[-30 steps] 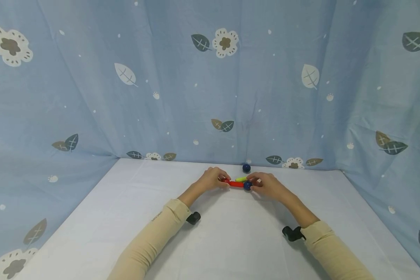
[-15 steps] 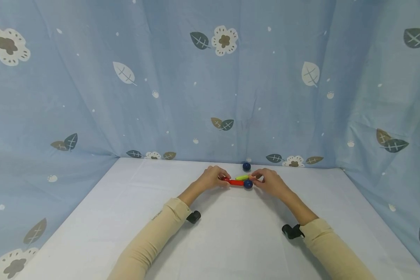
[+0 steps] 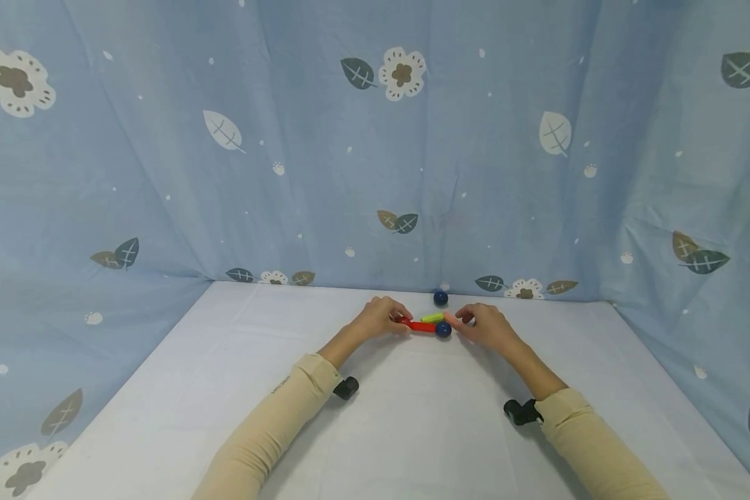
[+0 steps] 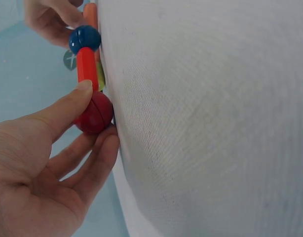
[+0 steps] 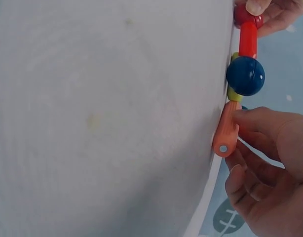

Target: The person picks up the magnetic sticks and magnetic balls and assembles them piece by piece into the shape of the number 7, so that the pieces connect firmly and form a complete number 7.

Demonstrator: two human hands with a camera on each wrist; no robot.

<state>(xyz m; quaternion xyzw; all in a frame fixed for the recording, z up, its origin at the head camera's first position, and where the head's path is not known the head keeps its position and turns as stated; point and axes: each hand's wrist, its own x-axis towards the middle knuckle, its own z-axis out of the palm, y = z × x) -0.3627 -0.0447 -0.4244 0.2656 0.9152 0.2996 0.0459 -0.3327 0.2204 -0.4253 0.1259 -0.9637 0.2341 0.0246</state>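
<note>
Left hand (image 4: 40,180) pinches red ball (image 4: 96,114) — right hand (image 5: 282,187), seemingly, orange rod (image 5: 225,131).

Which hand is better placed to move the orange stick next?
Probably the right hand: its thumb is against the orange stick, while the left hand pinches the red ball, farther away.

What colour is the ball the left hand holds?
A dark red ball, clearest in the left wrist view.
</note>
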